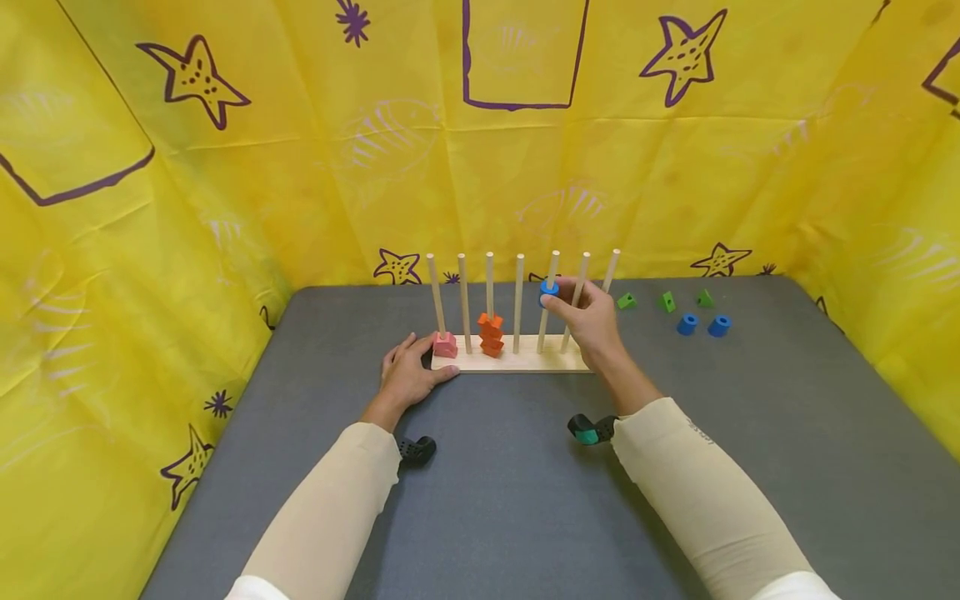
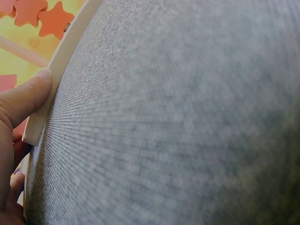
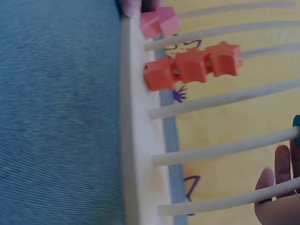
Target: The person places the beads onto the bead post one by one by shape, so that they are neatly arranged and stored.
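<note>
A wooden stacking board (image 1: 510,362) holds several upright pegs. My left hand (image 1: 407,372) grips its left end, thumb (image 2: 35,91) along the front edge, the other fingers round the end. With thumb and fingertips, my right hand (image 1: 594,323) pinches a blue cylinder (image 1: 549,287), which sits around the upper part of the third peg from the right. In the right wrist view, only an edge of that blue piece (image 3: 296,123) shows. Pink blocks (image 1: 445,345) sit at the foot of the leftmost peg. Three orange stars (image 3: 192,65) are stacked on the third peg from the left.
Two blue cylinders (image 1: 703,325) stand on the grey table (image 1: 495,483) to the right. Behind them lie three small green triangular blocks (image 1: 668,302). A yellow patterned cloth (image 1: 480,183) hangs behind the table and along its sides.
</note>
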Available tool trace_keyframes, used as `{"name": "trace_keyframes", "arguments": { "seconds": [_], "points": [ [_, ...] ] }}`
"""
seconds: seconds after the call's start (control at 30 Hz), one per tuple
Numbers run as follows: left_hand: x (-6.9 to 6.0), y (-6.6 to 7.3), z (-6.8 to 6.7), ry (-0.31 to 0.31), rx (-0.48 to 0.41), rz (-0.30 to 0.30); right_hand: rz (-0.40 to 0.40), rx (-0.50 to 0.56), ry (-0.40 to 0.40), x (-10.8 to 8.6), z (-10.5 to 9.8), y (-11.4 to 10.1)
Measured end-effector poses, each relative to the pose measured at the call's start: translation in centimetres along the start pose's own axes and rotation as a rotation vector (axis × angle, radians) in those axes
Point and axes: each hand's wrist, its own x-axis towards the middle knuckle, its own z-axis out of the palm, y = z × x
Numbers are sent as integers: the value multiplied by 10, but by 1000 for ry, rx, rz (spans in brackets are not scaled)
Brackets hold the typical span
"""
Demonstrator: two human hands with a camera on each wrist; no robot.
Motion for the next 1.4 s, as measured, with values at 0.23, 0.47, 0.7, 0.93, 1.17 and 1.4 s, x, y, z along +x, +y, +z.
{"name": "trace_keyframes", "arguments": {
  "seconds": [0.23, 0.47, 0.7, 0.93, 1.17, 1.4],
  "points": [
    [0, 0, 0, -1, 6, 3, -2, -18, 19, -5, 1, 24],
    [1, -1, 0, 5, 0, 10, 18, -13, 33, -8, 1, 39],
    [2, -3, 0, 8, 12, 30, 78, -19, 47, -15, 3, 49],
    [1, -1, 0, 5, 2, 10, 110, -60, 60, -21, 4, 57],
    [1, -2, 0, 6, 16, 5, 78, -207, 24, -21, 0, 72],
    [1, -2, 0, 6, 14, 19, 28, -254, -2, -21, -1, 72]
  ]
}}
